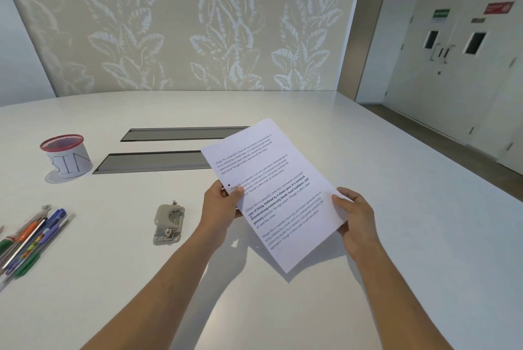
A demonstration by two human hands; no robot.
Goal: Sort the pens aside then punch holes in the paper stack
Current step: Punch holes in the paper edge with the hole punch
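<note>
paper stack (278, 191) between both hands' fingers (341, 199)

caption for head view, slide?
Both hands hold punched paper above table; punch, pens left.

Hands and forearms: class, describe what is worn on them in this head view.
Both forearms are bare, with no sleeves in view. The left hand and right hand wear no gloves, and no watch, bracelet or ring shows on them.
</note>
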